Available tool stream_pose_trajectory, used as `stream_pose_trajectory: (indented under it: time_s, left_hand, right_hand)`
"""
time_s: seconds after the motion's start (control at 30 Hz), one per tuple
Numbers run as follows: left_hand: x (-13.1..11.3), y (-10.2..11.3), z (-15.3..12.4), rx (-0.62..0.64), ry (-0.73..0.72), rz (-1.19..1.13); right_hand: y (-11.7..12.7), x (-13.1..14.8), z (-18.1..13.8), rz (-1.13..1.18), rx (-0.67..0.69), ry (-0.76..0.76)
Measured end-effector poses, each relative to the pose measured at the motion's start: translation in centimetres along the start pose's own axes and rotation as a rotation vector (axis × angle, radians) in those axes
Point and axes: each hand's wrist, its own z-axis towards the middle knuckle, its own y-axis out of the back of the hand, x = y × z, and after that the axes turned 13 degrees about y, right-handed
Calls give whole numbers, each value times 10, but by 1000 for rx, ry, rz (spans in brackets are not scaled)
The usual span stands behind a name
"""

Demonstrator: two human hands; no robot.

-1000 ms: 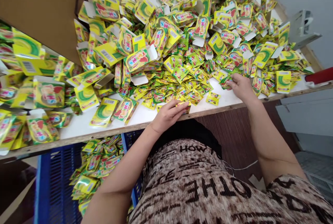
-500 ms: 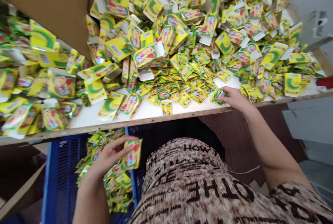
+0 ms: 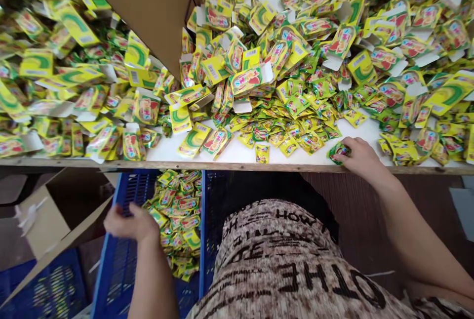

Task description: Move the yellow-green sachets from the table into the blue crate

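My left hand [image 3: 131, 222] hovers over the blue crate [image 3: 114, 252] below the table edge, with nothing in it and its fingers apart. Inside that crate lies a heap of small yellow-green packets [image 3: 183, 200]. At the table's front edge, the fingertips of my right hand [image 3: 361, 158] are closed on green candy sachets [image 3: 337, 152]; how many is hidden. Just left of it spreads a pile of loose yellow and green sachets [image 3: 311, 142]. Behind these are heaped many small yellow boxes [image 3: 248, 81], several with open white flaps.
A large brown cardboard panel [image 3: 148, 3] stands on the white table [image 3: 166, 152], dividing the heaps. Below left are an open cardboard carton [image 3: 46, 222] and another blue crate [image 3: 55, 284]. A wooden strip [image 3: 222, 166] edges the table.
My left hand has let go of the small yellow-green box and moved left over the crate. The view has swung left. My right hand still pinches sachets at the table edge.
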Motion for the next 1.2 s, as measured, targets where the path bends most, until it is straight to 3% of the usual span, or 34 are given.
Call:
stream_pose_trajectory:
  time_s: [0.07,0.1,0.17,0.2,0.3,0.37,0.43,0.5,0.63,0.7,0.77,0.87,0.93,1.03,1.2]
  left_hand:
    - [-60,-22,24,-289,-86,-191]
    - [-99,-33,35,-274,-257,-314]
    - [-184,-58,52,20,-619,-443]
    - [-226,-70,59,178,-735,-450]
    - [-322,-103,69,463,-788,-360]
    - [-353,-122,74,521,-730,-249]
    - [-360,-137,80,514,-707,-161]
    - [-352,-146,85,502,-740,-168]
    - [-328,-139,78,491,-811,-312]
    - [-322,-124,60,434,-781,-362]
    - [-319,-107,29,401,-758,-399]
    - [-315,-90,-34,507,-788,-358]
    - [-310,-89,-75,604,-770,-304]
    - [-301,-100,-115,611,-623,-299]
    - [-286,-114,-131,510,-536,-323]
  right_hand:
    - [1,9,-4,54,-51,7]
    - [2,13,-5,99,-77,17]
    - [5,20,-6,230,-108,27]
    - [7,22,-4,301,-109,19]
    - [14,22,3,399,-36,-24]
    - [18,19,6,366,28,-7]
    - [20,18,5,319,60,38]
    - [19,18,0,287,58,56]
    - [18,23,-12,360,-15,16]
    - [23,32,-13,522,-165,-10]
    - [32,49,-9,720,-427,-15]
    - [45,86,3,917,-804,63]
    - [45,110,14,925,-889,102]
    - [30,130,25,748,-839,90]
    - [22,123,28,594,-554,175]
